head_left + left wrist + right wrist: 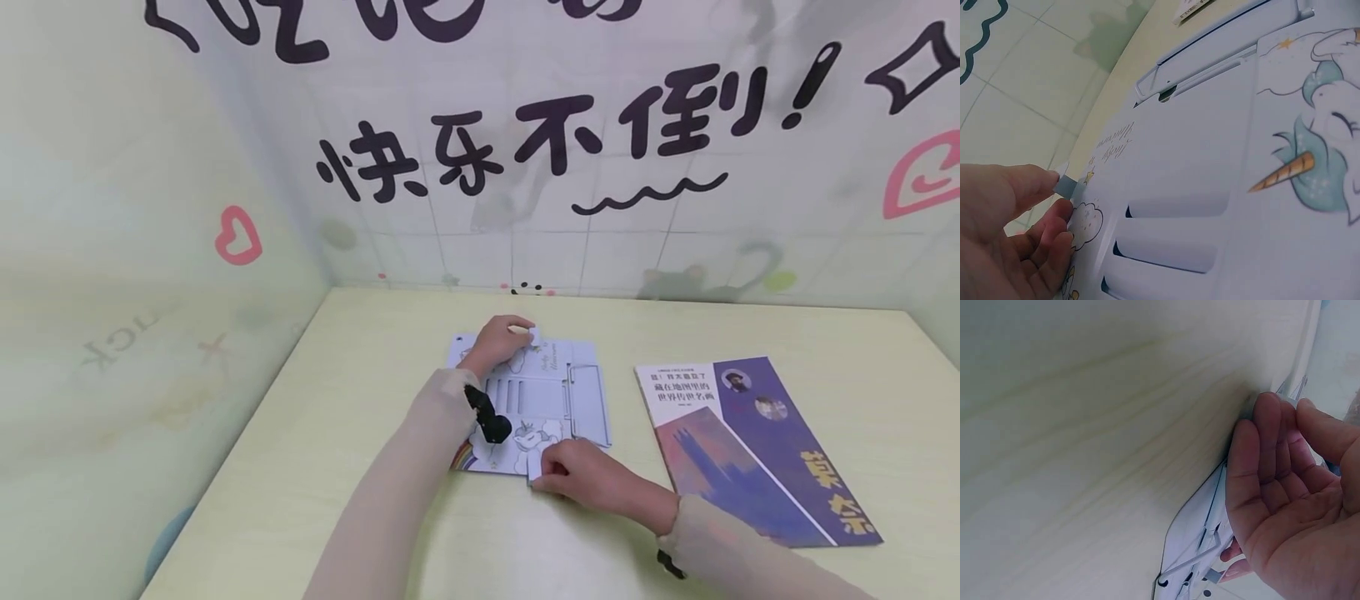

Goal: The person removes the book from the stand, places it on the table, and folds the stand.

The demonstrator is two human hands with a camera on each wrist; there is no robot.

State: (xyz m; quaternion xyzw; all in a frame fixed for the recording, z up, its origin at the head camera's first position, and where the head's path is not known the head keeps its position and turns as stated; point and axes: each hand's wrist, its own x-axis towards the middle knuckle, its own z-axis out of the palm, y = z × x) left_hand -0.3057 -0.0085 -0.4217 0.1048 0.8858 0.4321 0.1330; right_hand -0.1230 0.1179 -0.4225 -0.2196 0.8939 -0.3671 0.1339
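Observation:
A pale book stand (532, 398) with unicorn, cloud and rainbow prints lies flat on the table, its slats and wire bracket (606, 407) showing. At its far edge my left hand (501, 340) pinches a small tab (1066, 186) between thumb and forefinger; the other fingers are bent beside the panel in the left wrist view. On the near edge my right hand (588, 477) pinches a white tab (534, 467) between thumb and fingers. In the right wrist view the fingers hide most of that tab.
To the right of the stand lies a purple and white book (750, 467) with a painted cover. A white wall (450, 250) with black lettering rises behind the light wooden table (360, 358). Another wall (150, 333) stands along the left side.

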